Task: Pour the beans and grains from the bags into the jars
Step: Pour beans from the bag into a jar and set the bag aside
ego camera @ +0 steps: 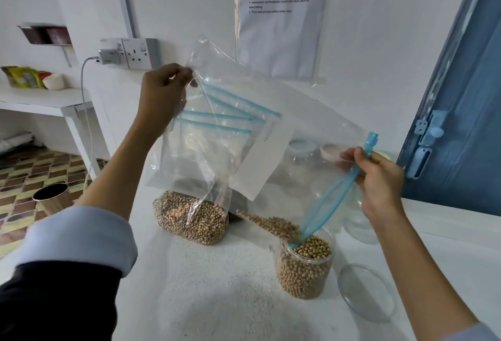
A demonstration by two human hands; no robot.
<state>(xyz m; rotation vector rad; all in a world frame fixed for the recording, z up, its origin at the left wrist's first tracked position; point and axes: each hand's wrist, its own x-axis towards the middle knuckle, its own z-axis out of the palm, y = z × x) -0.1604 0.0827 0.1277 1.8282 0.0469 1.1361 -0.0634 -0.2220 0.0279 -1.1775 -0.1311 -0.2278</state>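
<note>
Two hands: both up on one clear zip bag [292, 134], held over the counter [217, 300].
Left hand [162, 96]: at 11 o'clock, fingers curled, pinching the bag's raised bottom corner; fingertips partly hidden behind plastic.
Right hand [379, 178]: at 3 o'clock, thumb and fingers pinching the blue zip strip [333, 191] at the mouth end.
Bag tilt: mouth low, lowest corner dips into the open jar [305, 267] at 5 o'clock.
Beans [268, 225]: thin tan stream along the bag's lower edge, touching the jar mouth; motion blur, single beans hard to resolve there.
Jar: upright, nearly full of tan beans, on the counter.
Lid [366, 292]: clear, flat on the counter just right of the jar, low contrast.
Second bag [189, 218]: full of beans, lying at 6 o'clock behind the held bag, top hidden by plastic.
Blue strips [225, 115]: several seen through the held bag; cannot tell whether inside or behind.
Empty jars [303, 161]: behind the plastic, blurred; count unclear.
Wall sheet [282, 15]: text too small to read.
</note>
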